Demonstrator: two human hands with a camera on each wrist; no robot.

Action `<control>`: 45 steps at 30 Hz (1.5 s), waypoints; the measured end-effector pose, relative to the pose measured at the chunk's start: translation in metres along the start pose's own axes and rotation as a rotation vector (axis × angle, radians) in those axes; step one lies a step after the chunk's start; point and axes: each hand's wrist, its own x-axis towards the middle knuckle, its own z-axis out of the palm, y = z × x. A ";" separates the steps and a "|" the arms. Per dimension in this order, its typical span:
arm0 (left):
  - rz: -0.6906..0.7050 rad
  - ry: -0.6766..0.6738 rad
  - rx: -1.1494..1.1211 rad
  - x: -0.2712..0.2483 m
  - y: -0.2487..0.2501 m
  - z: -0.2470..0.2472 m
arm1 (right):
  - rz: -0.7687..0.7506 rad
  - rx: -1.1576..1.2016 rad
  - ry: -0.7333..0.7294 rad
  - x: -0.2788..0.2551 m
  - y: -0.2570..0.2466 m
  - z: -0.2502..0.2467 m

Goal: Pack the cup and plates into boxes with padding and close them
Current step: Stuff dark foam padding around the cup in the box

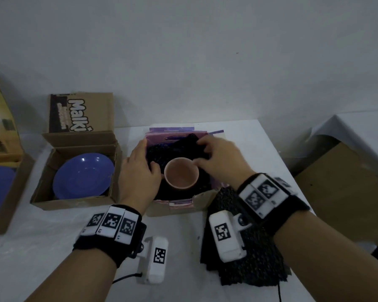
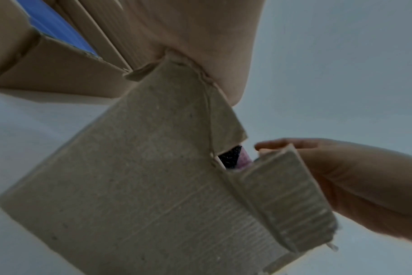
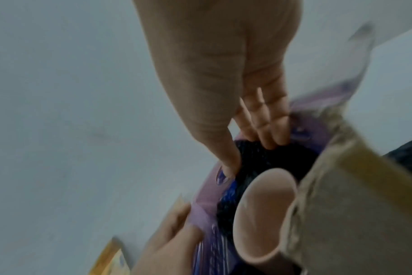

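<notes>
Left hand (image 1: 140, 171) clasps the wall of the box (image 1: 172, 202) at nine o'clock, thumb inside. Cup (image 1: 181, 174) stands upright at centre on black padding (image 1: 162, 147). Right hand (image 1: 218, 153) pinches that padding at one o'clock. Risk: tugging it could tip the cup, or leave its near side unprotected against cardboard.

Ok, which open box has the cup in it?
The purple-lined box in the middle: the pink cup stands in black padding there. The Malki box and the leftmost box hold blue plates.
</notes>
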 end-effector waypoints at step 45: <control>-0.102 0.051 -0.430 -0.004 -0.003 0.003 | -0.268 0.070 0.602 -0.033 -0.017 -0.032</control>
